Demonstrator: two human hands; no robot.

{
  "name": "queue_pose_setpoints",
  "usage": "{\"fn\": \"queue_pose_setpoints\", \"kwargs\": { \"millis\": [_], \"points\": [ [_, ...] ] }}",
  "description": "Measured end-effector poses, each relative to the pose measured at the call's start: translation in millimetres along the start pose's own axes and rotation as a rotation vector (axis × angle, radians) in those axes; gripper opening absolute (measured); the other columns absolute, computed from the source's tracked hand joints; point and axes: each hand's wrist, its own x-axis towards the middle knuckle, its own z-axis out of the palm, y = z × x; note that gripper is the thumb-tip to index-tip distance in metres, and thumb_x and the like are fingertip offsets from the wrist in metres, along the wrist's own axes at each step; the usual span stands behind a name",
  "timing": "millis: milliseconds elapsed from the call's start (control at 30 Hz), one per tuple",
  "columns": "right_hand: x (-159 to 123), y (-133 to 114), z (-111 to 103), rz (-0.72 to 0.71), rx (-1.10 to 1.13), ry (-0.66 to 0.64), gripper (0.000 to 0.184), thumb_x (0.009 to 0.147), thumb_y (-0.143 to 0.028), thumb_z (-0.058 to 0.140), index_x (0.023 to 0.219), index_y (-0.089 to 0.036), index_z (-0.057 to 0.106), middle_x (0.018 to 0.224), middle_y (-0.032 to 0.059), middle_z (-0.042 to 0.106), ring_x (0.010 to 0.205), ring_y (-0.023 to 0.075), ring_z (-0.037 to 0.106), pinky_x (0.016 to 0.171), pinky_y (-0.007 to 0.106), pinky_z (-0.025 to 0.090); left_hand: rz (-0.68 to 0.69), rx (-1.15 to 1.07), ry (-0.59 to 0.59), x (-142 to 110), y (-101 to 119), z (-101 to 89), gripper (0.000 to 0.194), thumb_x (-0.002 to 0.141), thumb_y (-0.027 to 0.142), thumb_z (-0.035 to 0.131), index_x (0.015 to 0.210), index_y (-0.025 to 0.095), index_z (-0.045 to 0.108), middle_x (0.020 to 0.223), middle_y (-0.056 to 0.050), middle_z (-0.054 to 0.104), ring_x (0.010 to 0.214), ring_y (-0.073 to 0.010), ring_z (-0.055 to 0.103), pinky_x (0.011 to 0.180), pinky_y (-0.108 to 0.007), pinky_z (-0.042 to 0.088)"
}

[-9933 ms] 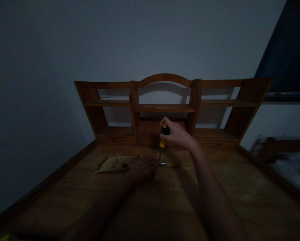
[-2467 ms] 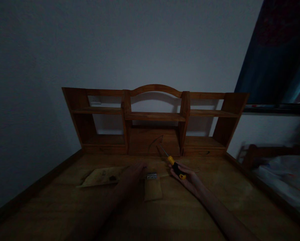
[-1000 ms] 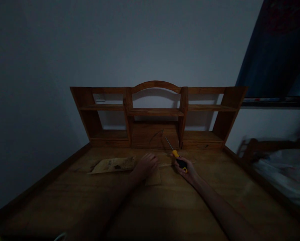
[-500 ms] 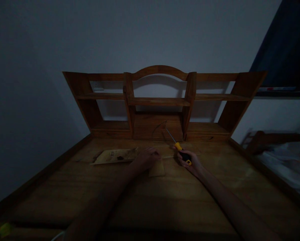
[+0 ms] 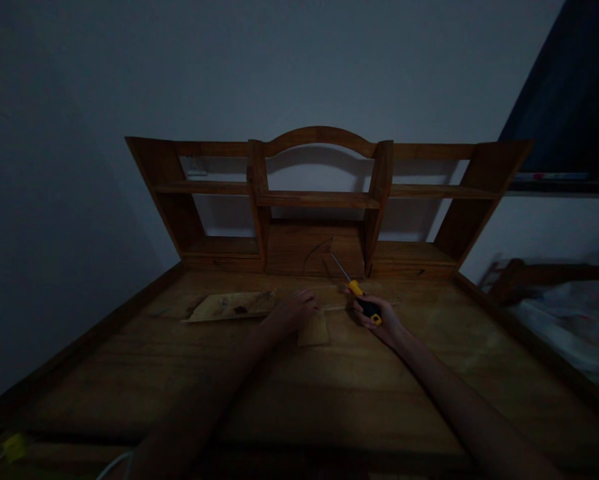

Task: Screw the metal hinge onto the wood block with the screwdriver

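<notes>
The light is dim. My right hand [image 5: 379, 319] lies on the wooden desk [image 5: 359, 393] with its fingers closed round a yellow-and-black screwdriver [image 5: 362, 301], whose thin shaft points up and away toward the hutch. My left hand [image 5: 292, 312] rests palm down on the far end of a small wooden block [image 5: 313, 331], covering the spot where a metal hinge was fixed. Its fingers are curled loosely over the block, and I cannot make out whether they pinch anything.
A wooden shelf hutch [image 5: 324, 200] with an arched top stands at the back of the desk against the wall. A flat stained board [image 5: 232, 305] lies left of my left hand. A bed [image 5: 569, 320] sits at the right. A yellow object [image 5: 12, 448] and a white cable are at the lower left.
My right hand lowered the screwdriver from upright over the hinge to lying in my palm on the desk. My left hand slid onto the block and hid the hinge.
</notes>
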Motion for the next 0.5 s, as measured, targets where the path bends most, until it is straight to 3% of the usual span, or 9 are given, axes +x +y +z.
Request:
{"fn": "queue_pose_setpoints", "kwargs": {
  "millis": [300,500],
  "points": [
    [1.3,1.4,-2.6,-0.005,-0.013,-0.02,0.023,0.083,-0.025,0.055,0.103,-0.015,0.059,0.063,-0.0032,0.05,0.037,0.0045,0.029,0.034,0.02,0.021,-0.021,-0.002,0.013,0.1,4.0,-2.9,0.021,0.096,0.029,0.049,0.102,0.016,0.065,0.104,-0.007,0.059,0.1,-0.0209,0.052,0.09,-0.034,0.043],
    [1.0,1.1,-5.2,-0.001,-0.013,-0.027,0.027,0.083,-0.026,0.056,0.107,-0.014,0.058,0.063,-0.0034,0.05,0.037,0.0042,0.029,0.034,0.019,0.019,-0.028,-0.059,0.033,-0.7,-4.7,6.3,0.021,0.095,0.025,0.05,0.105,0.02,0.067,0.106,-0.007,0.06,0.102,-0.0199,0.053,0.09,-0.033,0.043]
  ]
}}
